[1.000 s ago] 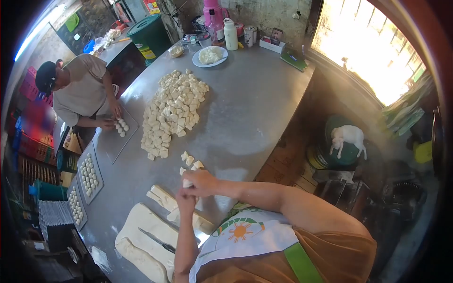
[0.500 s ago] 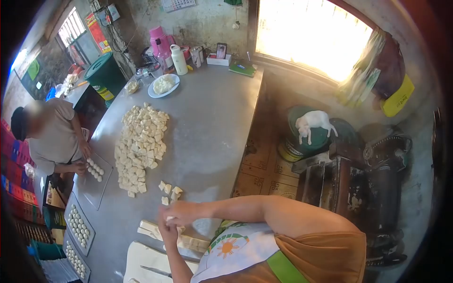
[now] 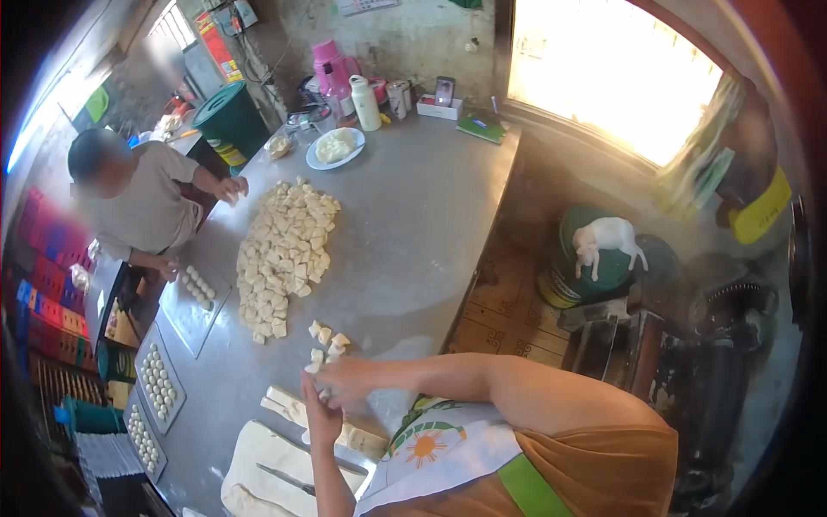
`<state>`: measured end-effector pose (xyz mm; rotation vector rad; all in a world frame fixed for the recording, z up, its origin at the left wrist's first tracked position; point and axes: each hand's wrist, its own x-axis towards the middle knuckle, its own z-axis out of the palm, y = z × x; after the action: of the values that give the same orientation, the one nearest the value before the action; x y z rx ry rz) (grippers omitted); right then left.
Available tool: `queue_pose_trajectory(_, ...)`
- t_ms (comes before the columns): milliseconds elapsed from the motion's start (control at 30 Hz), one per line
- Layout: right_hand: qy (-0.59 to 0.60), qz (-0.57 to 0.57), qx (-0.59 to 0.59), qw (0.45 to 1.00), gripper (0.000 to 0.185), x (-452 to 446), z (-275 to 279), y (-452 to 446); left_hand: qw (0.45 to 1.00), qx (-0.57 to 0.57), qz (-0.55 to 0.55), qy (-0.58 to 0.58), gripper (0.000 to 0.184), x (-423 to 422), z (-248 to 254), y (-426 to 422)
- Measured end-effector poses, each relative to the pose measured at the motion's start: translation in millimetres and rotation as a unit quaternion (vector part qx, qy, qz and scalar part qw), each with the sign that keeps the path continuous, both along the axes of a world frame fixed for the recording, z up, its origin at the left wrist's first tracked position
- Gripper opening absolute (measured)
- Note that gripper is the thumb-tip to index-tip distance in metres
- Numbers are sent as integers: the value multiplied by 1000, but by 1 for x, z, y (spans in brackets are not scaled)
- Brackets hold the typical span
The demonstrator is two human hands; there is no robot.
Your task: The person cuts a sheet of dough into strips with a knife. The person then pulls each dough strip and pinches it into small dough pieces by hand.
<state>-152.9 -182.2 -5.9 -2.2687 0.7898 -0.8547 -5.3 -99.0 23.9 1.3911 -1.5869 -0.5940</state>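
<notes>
My left hand (image 3: 322, 415) and my right hand (image 3: 351, 382) meet above the near part of the metal table, closed around a small pale piece of dough (image 3: 325, 394). My fingers partly hide it, and motion smears the right hand. Just beyond them lie several loose cut dough pieces (image 3: 320, 334). Below my hands are thick dough strips (image 3: 284, 405), partly covered by my left wrist. Nearer to me, a sheet of dough (image 3: 250, 461) has a knife (image 3: 284, 479) lying on it. A large pile of cut dough pieces (image 3: 284, 250) spreads farther up the table.
Across the metal table (image 3: 405, 233), a co-worker (image 3: 142, 198) stands by a tray (image 3: 202, 323) with dough balls. More filled trays (image 3: 159, 388) line the left edge. A plate (image 3: 351, 158), bottle (image 3: 365, 105) and pink thermos (image 3: 332, 65) stand at the far end. A white animal (image 3: 607, 239) lies on a drum.
My view has shifted, so the table sits farther right in it. My hands stay together over the strips. The co-worker has moved one hand from the dough balls toward the large pile.
</notes>
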Motion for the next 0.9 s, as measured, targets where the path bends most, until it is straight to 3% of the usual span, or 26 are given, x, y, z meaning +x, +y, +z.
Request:
queue_pose_trajectory(67, 24, 140, 99, 985, 38, 5, 16, 16, 996, -76, 13, 49, 46, 3, -22, 8)
queue_pose_trajectory(100, 23, 150, 101, 983, 38, 7, 17, 18, 998, 4, 6, 59, 40, 20, -37, 5)
queue_pose_trajectory(167, -38, 72, 88, 993, 39, 9, 20, 17, 984, 159, -14, 83, 29, 46, -55, -4)
queue_pose_trajectory(200, -71, 29, 83, 994, 40, 10, 22, 17, 984, 160, -11, 81, 29, 44, -52, -1)
queue_pose_trajectory(233, -72, 32, 84, 993, 40, 9, 25, 12, 982, 185, -24, -5, 29, 36, -44, 0)
queue_pose_trajectory(300, 122, -5, 177, 977, 40, 0, 31, 1, 955, 236, -49, -171, 30, 19, -31, 13)
queue_pose_trajectory(333, 217, -27, 216, 952, 40, -3, 33, -3, 956, 235, -49, -171, 30, 17, -26, 16)
queue_pose_trajectory(367, 215, -30, 215, 952, 40, -6, 23, -4, 970, 200, -66, -121, 33, 15, -20, 19)
queue_pose_trajectory(433, 175, -92, 85, 977, 41, -10, -10, 5, 986, 138, -91, -18, 40, 22, -14, 35)
queue_pose_trajectory(500, 158, -118, 13, 980, 41, -3, -22, 10, 993, 109, -41, -2, 38, 29, -33, 31)
queue_pose_trajectory(600, 43, 40, 55, 997, 46, 18, 13, 22, 998, 51, 41, 23, 33, 39, -42, 11)
queue_pose_trajectory(633, 46, 39, 60, 996, 46, 24, 12, 24, 999, -13, 47, 2, 30, 35, -28, 4)
queue_pose_trajectory(733, -118, 84, 118, 982, 48, 46, 8, 23, 988, -135, 65, -41, 25, 44, -24, 4)
queue_pose_trajectory(800, -63, 23, 128, 990, 48, 44, 14, 23, 997, 28, -38, -58, 39, 81, -76, 4)
queue_pose_trajectory(867, 44, -94, 149, 983, 46, 38, 20, 27, 987, 114, -88, -64, 47, 87, -83, 13)
queue_pose_trajectory(900, 45, -91, 150, 983, 46, 35, 13, 21, 980, 133, -125, -83, 48, 77, -67, 21)
